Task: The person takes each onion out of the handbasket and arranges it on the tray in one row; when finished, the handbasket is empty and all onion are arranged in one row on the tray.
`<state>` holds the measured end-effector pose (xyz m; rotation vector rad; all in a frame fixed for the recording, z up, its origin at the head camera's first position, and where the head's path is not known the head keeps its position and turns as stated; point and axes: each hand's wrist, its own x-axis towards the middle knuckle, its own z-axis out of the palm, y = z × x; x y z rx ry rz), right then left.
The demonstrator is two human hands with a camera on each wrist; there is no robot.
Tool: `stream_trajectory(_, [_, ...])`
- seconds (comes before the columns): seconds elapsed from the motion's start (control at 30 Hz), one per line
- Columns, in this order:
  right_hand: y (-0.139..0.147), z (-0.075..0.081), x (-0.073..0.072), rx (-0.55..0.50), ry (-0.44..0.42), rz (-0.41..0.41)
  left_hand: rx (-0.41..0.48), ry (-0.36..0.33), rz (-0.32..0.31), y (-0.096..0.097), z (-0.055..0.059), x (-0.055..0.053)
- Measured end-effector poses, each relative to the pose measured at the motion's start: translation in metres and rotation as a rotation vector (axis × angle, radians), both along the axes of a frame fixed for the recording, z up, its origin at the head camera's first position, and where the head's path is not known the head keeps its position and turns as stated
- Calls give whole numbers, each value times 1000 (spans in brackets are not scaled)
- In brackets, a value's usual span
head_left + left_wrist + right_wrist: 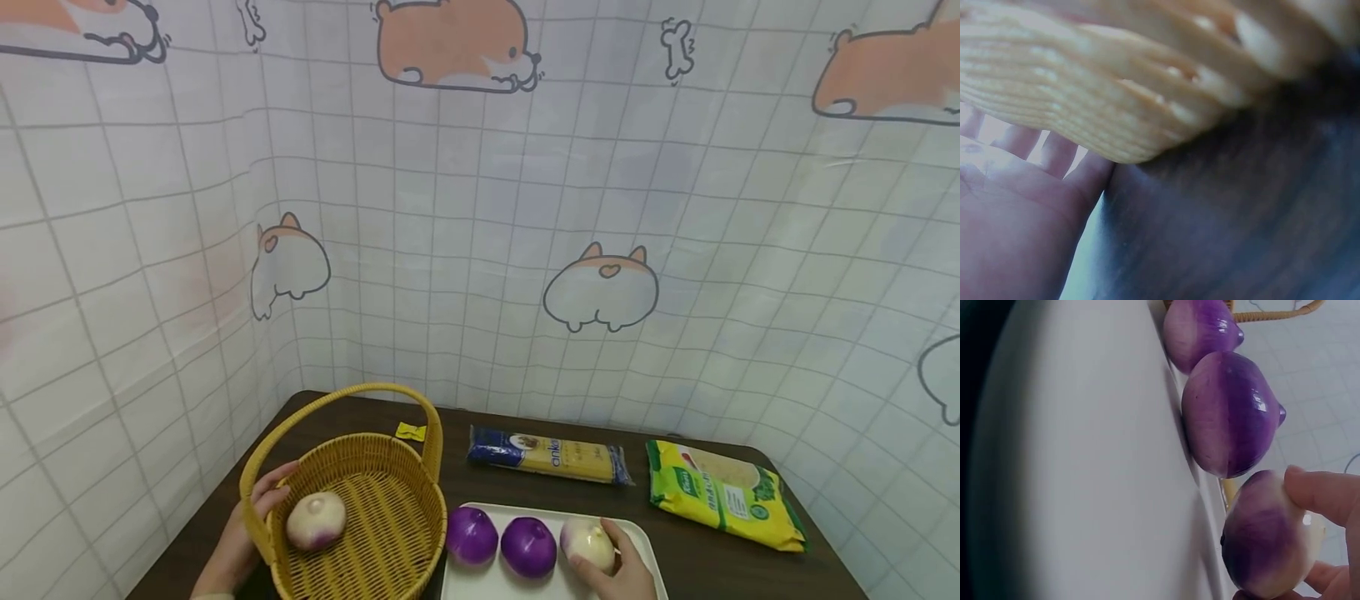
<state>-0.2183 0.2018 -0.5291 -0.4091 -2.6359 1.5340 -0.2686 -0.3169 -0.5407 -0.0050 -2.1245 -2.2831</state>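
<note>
The right hand gripped a white-and-purple turnip between thumb and fingers at the right part of a white tray, just beside 2 purple onions. The left hand, fingers extended, touched the outside of a yellow wicker basket, where 1 similar turnip lay by the left wall. Behind lay a pasta packet, a green-and-yellow Knorr bag and a small yellow packet.
</note>
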Motion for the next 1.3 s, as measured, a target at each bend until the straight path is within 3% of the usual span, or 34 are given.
stream_trajectory(0.3, [1,-3,-1,59,3,54,11,23,-5,0,-2,0])
stream_trajectory(0.53, [-1,-4,-2,83,-16,73,31,-7,-6,5,13,5])
stream_trajectory(0.93, [-2,-4,-2,136,-12,87,20,17,-16,4,10,4])
stream_trajectory(1.3, [-8,1,2,119,-34,85,18,38,-26,1,4,2])
